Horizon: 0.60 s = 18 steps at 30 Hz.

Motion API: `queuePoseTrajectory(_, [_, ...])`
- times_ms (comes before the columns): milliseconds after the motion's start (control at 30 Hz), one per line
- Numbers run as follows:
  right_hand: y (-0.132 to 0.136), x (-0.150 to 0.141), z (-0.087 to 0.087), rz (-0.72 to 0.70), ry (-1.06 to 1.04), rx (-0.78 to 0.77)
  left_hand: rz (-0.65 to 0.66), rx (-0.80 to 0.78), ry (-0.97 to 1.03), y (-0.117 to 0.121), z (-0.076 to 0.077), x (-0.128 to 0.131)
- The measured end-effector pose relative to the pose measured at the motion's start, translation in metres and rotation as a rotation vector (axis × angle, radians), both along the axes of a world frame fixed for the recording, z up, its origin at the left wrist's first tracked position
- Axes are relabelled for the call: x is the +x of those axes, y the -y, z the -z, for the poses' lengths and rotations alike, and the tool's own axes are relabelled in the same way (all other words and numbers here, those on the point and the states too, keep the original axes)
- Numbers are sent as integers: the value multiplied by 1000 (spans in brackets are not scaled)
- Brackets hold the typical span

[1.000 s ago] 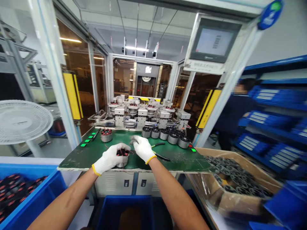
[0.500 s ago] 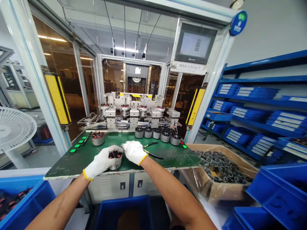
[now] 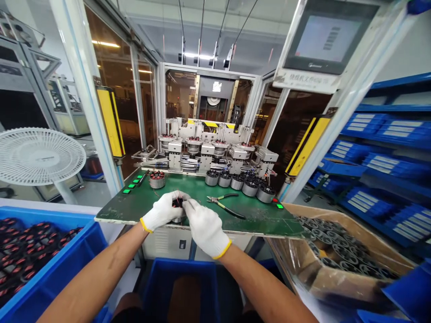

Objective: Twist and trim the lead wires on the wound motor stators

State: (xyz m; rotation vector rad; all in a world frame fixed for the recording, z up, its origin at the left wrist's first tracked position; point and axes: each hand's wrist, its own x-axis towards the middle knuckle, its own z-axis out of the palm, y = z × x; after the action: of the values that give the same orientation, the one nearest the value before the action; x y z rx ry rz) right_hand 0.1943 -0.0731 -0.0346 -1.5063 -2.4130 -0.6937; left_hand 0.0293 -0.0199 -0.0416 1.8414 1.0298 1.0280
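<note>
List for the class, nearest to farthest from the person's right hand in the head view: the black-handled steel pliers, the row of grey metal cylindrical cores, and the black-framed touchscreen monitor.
From the white-gloved right hand:
1. Black-handled steel pliers, on the green bench, to the right.
2. Row of grey metal cores, along the bench's back edge.
3. Black-framed touchscreen monitor, high at upper right.

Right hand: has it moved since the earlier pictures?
Yes: the right hand has drawn back toward the person, now overlapping the front edge of the green workbench top.

Probably a factory floor, going by the glass-guarded machine [image 3: 205, 154], its screen [image 3: 323, 38], blue parts shelves [image 3: 387, 130] and bin of wire coils [image 3: 43, 214]
</note>
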Motion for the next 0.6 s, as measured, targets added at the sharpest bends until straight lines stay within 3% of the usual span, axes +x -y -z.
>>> queuePoseTrajectory(167, [-10,11,8,-27,-1,32,-7,-131,25,3,-3,-1])
queuePoseTrajectory(267, [-17,18,11,-49,7,16,-10,-22,-25,0,-2,-5])
queuePoseTrajectory(400, [-29,23,18,-64,-64,-73,25,78,60,-12,3,-10])
queuePoseTrajectory(467, [-35,24,21,-77,-131,-132,18,-5,182,-21,6,-8])
queuePoseTrajectory(600, [-43,28,21,-143,-248,-228,29,-447,458,-41,6,1])
